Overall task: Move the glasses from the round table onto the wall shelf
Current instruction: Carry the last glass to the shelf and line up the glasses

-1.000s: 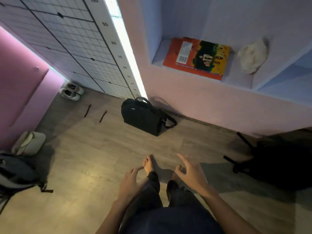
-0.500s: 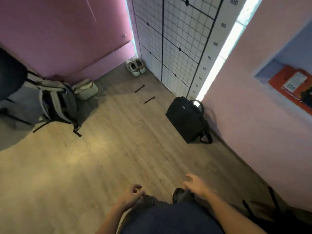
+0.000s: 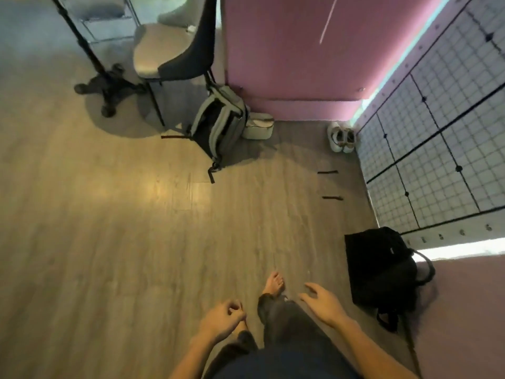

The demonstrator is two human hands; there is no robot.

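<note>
the left grip is loosely curled and holds nothing; the right grip is spread and released, a black bag just right of it.

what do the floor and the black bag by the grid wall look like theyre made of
Floor: wood-look planks, probably laminate or vinyl; visible grain, plank seams, soft sheen under the light. Black bag: looks like matte woven fabric, perhaps nylon; soft slumped shape, looped carry handle.

Chair top cut off.
</note>
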